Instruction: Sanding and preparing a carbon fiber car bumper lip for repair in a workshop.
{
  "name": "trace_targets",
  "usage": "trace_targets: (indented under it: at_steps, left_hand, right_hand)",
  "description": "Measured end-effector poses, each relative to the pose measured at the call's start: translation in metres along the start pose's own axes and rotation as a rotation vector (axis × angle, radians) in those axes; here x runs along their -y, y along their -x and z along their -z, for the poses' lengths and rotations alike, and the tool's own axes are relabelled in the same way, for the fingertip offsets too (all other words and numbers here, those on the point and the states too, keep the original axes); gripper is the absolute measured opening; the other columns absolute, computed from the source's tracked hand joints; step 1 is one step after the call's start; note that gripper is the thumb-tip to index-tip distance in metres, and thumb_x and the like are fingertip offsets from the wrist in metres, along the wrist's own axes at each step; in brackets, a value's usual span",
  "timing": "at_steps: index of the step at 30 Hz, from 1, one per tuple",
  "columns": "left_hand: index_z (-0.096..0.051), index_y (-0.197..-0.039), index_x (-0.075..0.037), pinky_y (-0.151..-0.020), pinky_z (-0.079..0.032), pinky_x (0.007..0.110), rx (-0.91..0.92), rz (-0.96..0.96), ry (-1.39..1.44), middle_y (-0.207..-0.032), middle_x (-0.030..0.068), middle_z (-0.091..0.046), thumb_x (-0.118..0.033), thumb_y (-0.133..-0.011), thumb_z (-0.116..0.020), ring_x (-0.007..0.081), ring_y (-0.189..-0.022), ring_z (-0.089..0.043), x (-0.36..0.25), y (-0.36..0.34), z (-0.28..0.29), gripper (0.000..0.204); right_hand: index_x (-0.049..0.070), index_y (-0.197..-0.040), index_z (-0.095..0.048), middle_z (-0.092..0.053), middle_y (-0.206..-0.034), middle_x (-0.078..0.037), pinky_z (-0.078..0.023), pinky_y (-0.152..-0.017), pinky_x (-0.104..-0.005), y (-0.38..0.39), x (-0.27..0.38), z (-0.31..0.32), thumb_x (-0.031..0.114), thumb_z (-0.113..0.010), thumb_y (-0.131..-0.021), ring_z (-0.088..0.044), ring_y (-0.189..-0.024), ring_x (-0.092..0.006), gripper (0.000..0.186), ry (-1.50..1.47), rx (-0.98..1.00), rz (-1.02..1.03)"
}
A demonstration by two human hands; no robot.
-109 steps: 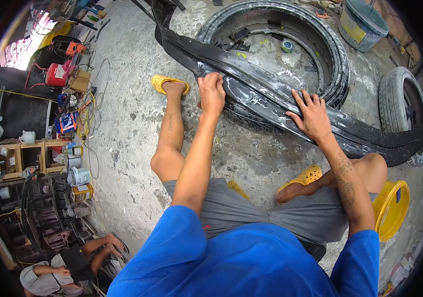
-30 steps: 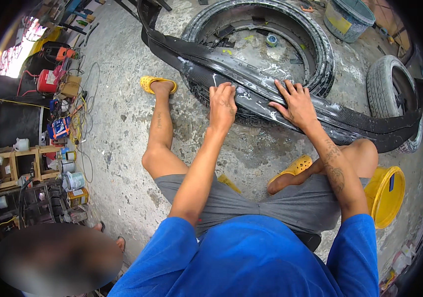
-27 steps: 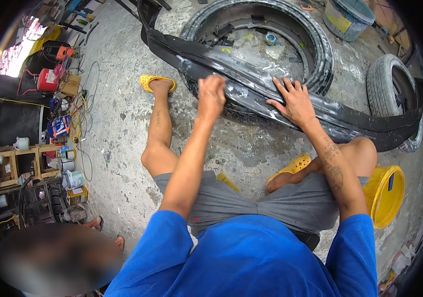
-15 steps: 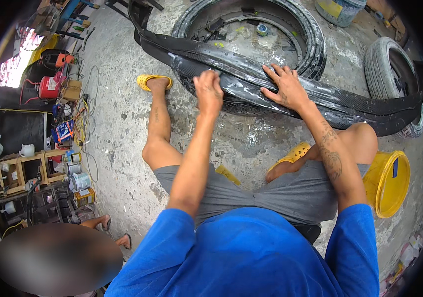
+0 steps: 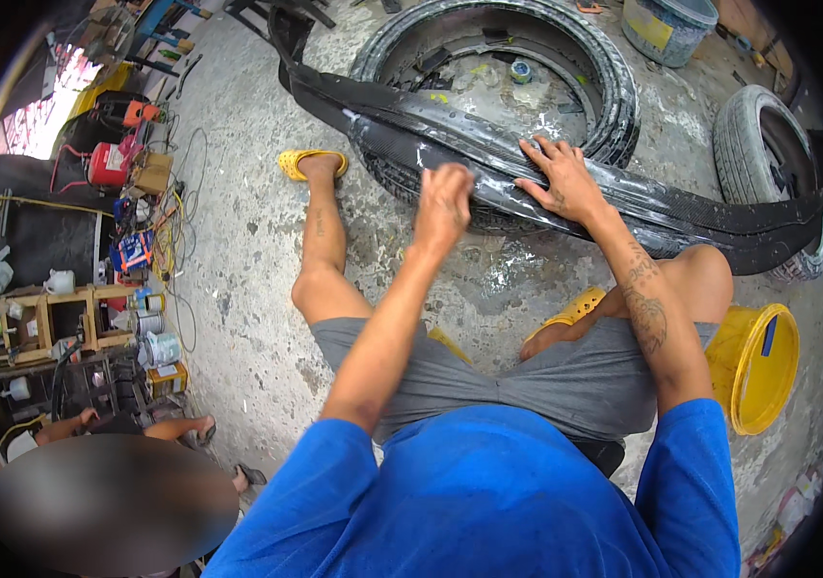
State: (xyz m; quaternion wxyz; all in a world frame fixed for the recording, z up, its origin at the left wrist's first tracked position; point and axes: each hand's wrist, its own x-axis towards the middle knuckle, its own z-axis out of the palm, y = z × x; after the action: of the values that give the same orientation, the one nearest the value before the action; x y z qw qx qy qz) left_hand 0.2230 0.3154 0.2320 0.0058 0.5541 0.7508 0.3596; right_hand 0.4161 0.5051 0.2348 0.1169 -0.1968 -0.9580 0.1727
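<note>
A long black panel with a woven carbon-fibre look (image 5: pixel 392 149) lies across a tyre (image 5: pixel 623 116) on the floor. Its surface is wet, with whitish smears. My left hand (image 5: pixel 445 207) is at the panel's near edge, fingers curled together; whatever is in them, if anything, is hidden. Flat on the panel rests my right hand (image 5: pixel 565 183), its fingers spread and holding nothing. Inside the tyre's ring sits a small roll of tape (image 5: pixel 520 71) among dark scraps.
A second tyre (image 5: pixel 741 159) stands under the panel's right end. A yellow bucket (image 5: pixel 753 376) is by my right knee, and a grey-blue bucket (image 5: pixel 666 29) at the far right. Tools, cables and a wooden rack (image 5: pixel 45 328) line the left, where another person (image 5: pixel 113 501) sits.
My left hand has moved right and slightly nearer along the panel's near edge, toward my right hand. The right hand keeps its place on the panel. The view has shifted slightly.
</note>
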Motion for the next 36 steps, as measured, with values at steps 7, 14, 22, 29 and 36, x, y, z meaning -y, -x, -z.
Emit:
trace_targets:
  at_steps: [7,14,22,29,36]
  left_hand:
    - [-0.072,-0.101,-0.003,-0.090,-0.047,0.046,-0.187,-0.001,-0.078,-0.105,0.0127,-0.070,0.007,-0.088,-0.068,0.0345,-0.099,-0.061,-0.027,0.015,-0.019,0.018]
    - [-0.070,-0.098,-0.002,-0.091,-0.044,0.049,-0.148,0.052,-0.074,-0.104,0.0156,-0.066,0.006,-0.089,-0.065,0.0380,-0.098,-0.061,0.037,-0.008,0.011,0.013]
    - [-0.068,-0.097,-0.004,-0.089,-0.045,0.045,-0.282,-0.023,-0.050,-0.101,0.0146,-0.068,0.009,-0.085,-0.067,0.0373,-0.093,-0.061,0.002,0.018,-0.008,0.017]
    - [-0.069,-0.098,-0.003,-0.094,-0.045,0.050,-0.330,0.167,-0.131,-0.101,0.0150,-0.067,0.001,-0.091,-0.069,0.0396,-0.101,-0.061,0.017,0.000,0.008,0.008]
    - [-0.071,-0.097,-0.003,-0.088,-0.046,0.047,-0.283,0.047,-0.103,-0.101,0.0143,-0.070,0.005,-0.088,-0.069,0.0378,-0.096,-0.062,0.032,-0.003,0.013,0.012]
  right_hand:
    - [0.011,-0.158,-0.054,-0.052,-0.159,-0.024,-0.037,-0.117,-0.0562,-0.001,0.000,-0.001,0.053,-0.071,-0.098,-0.052,-0.138,-0.0440,0.076,-0.002,0.009,-0.028]
    - [0.010,-0.153,-0.059,-0.057,-0.155,-0.023,-0.040,-0.115,-0.0549,-0.001,-0.004,-0.002,0.054,-0.074,-0.095,-0.055,-0.135,-0.0429,0.074,0.007,-0.026,-0.014]
    - [0.007,-0.153,-0.058,-0.055,-0.154,-0.026,-0.040,-0.114,-0.0542,0.003,-0.004,-0.001,0.053,-0.069,-0.099,-0.054,-0.134,-0.0456,0.073,0.019,-0.045,0.047]
    - [0.007,-0.155,-0.057,-0.056,-0.154,-0.024,-0.040,-0.113,-0.0522,0.004,-0.001,0.000,0.050,-0.069,-0.100,-0.054,-0.132,-0.0434,0.071,0.050,-0.060,0.039]
    - [0.006,-0.156,-0.054,-0.056,-0.153,-0.026,-0.040,-0.113,-0.0530,0.004,0.001,-0.002,0.051,-0.065,-0.102,-0.055,-0.129,-0.0439,0.071,0.077,-0.071,0.059]
